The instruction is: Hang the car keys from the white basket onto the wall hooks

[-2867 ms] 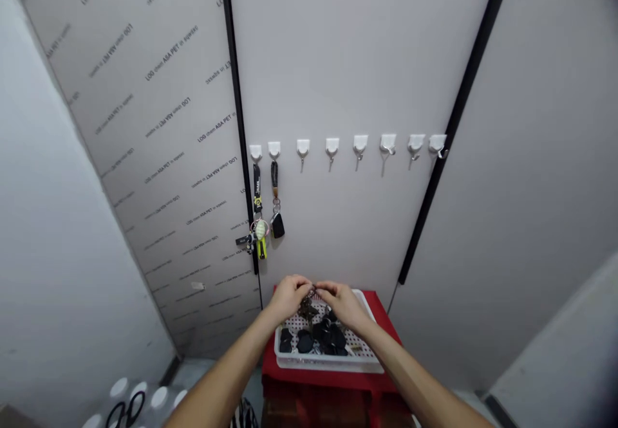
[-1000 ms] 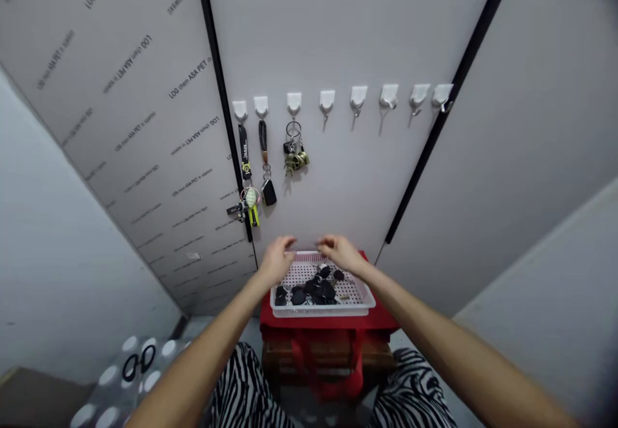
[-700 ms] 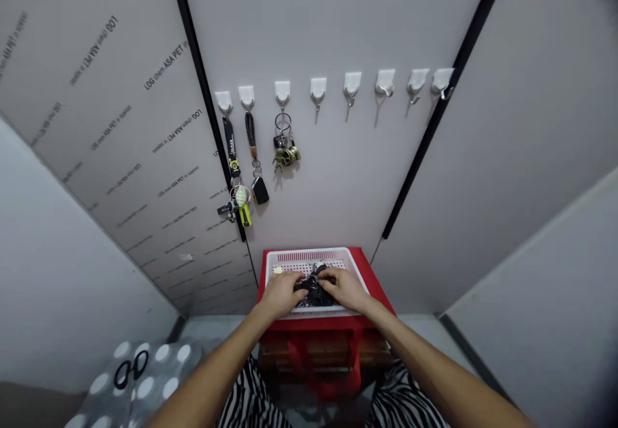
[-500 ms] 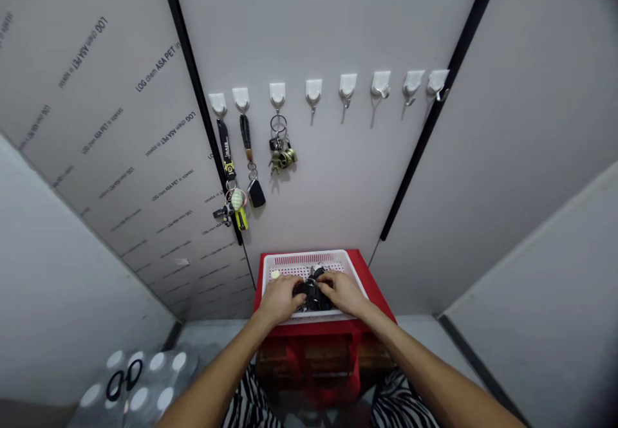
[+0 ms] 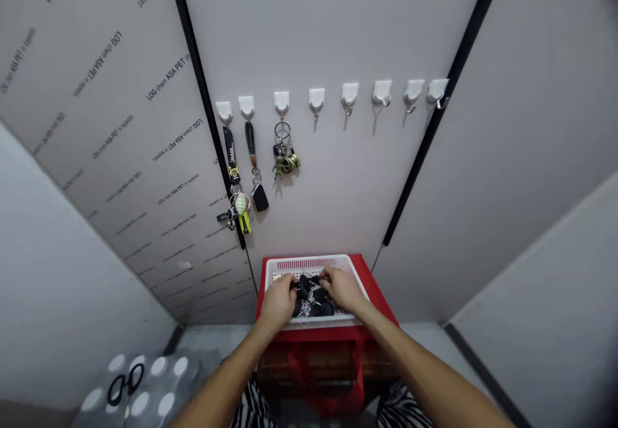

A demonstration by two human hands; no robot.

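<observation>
The white plastic basket rests on the red-covered surface, near the foot of the grey panel. The bunch of dark keys and fobs lies inside the basket, mainly in its middle and near part, with metal rings visible among the pieces.

The left hand is positioned over the left part of the basket, and the right hand over the right part. The fingers of both hands are curled almost closed, with the thumbs opposed and the tips at the far edge of the bunch. The tips meet dark pieces on each side; whether either hand has a firm hold cannot be told, as the contact is partly hidden.

Eight white hooks are fixed in a row on the panel. Starting from the left, the first carries a black lanyard with a yellow-green piece at its lower end. The second carries a braided strap with a black fob. The third carries a ring with bronze-coloured pieces.

At the near left, black-handled scissors lie on white-capped bottles.
</observation>
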